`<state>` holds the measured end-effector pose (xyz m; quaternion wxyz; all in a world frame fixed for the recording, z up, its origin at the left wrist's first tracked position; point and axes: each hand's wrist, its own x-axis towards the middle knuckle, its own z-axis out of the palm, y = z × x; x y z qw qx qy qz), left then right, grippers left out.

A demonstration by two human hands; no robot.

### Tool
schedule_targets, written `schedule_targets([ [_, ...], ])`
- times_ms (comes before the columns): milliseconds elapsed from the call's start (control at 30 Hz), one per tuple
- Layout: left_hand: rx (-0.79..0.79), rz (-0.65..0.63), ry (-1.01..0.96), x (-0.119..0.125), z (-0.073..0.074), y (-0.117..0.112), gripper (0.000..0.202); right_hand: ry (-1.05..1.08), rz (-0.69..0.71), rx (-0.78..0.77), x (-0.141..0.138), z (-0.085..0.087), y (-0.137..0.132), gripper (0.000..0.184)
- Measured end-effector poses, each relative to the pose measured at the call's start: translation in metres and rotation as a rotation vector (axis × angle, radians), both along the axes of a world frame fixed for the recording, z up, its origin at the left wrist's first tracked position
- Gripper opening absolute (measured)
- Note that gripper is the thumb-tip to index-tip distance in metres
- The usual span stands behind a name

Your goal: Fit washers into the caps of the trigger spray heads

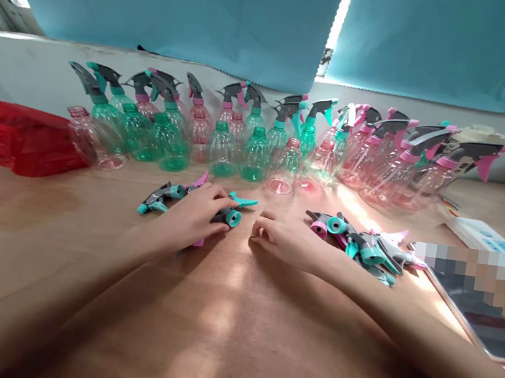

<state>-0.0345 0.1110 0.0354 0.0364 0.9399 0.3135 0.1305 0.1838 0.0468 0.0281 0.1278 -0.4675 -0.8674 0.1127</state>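
My left hand (pixel 197 216) is over a small pile of spray-bottle trigger heads, its thumb and fingers closed round a grey and teal trigger head (pixel 232 218). Other trigger heads (pixel 158 198) in that pile show beside and under the hand. To the right, my right hand (pixel 286 237) rests low at the table with its fingers curled in; nothing shows in them. A second heap of trigger heads (pixel 368 247), grey, teal, pink and white, lies just beyond my right wrist. Behind both hands stand open-necked bottles, such as a green bottle (pixel 255 155) and a pink bottle (pixel 285 167).
Several bottles with trigger heads fitted (pixel 443 171) fill the back row along the wall. A red plastic bag (pixel 31 138) lies at the left. On the right are a phone (pixel 482 312) and a white power strip (pixel 483 236). Blue curtains (pixel 188 7) hang behind.
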Motion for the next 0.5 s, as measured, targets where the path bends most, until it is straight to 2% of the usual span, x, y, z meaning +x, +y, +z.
schedule_targets([
  [100, 0.013, 0.013, 0.023, 0.008, -0.007, 0.003, 0.032, -0.007, 0.004, 0.029, -0.002, -0.008, 0.001, 0.019],
  [200, 0.023, 0.020, -0.002, 0.014, -0.009, -0.002, 0.021, -0.021, 0.012, 0.016, -0.001, -0.004, -0.002, 0.022],
  [367, 0.032, 0.038, -0.125, 0.020, -0.012, -0.032, 0.019, -0.061, 0.039, -0.071, 0.011, 0.014, -0.008, 0.021],
  [500, 0.003, 0.019, -0.341, 0.022, -0.022, -0.058, 0.020, -0.093, 0.028, -0.116, 0.023, 0.034, -0.017, 0.018],
])
